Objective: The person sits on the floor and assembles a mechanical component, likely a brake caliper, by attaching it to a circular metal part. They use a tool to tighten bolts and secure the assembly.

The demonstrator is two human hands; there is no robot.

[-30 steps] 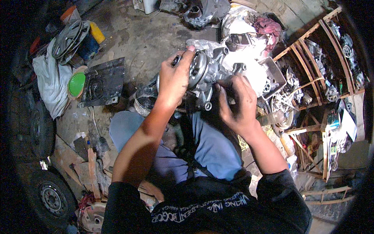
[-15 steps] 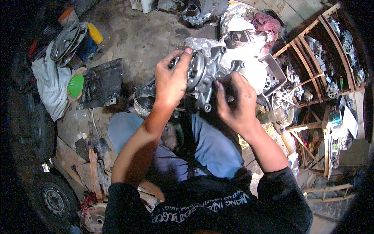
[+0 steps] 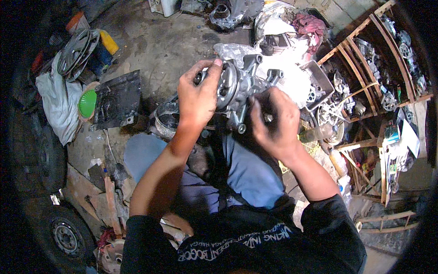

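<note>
Held slightly lower and nearer the body than a second ago, with the left hand [image 3: 197, 93] shifted a little around the round end: grey cast-metal compressor [image 3: 239, 84], raised above the lap, over the blue trousers [image 3: 255, 176]. Left hand wrapped over the pulley end, fingers [image 3: 211, 68] curled and pressed against the housing, thumb tip at the upper rim. Right hand [image 3: 273, 119] closed on the lower right side of the compressor, fingers [image 3: 255, 109] bent tight together; whether a small tool is pinched among them, cannot tell. Mounting lugs [image 3: 273, 75] projecting up and right, clear of both hands.

Below and left of the compressor, on the concrete floor [image 3: 155, 41]: round dark pot [image 3: 166, 119], flat black plate [image 3: 116, 98], green bowl [image 3: 87, 104] just beside the plate. Further left, grey sack [image 3: 57, 105] and wheel cover [image 3: 75, 48]. At lower left, tyre with steel rim [image 3: 66, 235]. At right, wooden shelves [image 3: 360, 59] crowded with metal parts; between shelves and compressor, metal tray [image 3: 321, 80] and white rags [image 3: 292, 80]. Red cloth [image 3: 310, 23] at the top.
</note>
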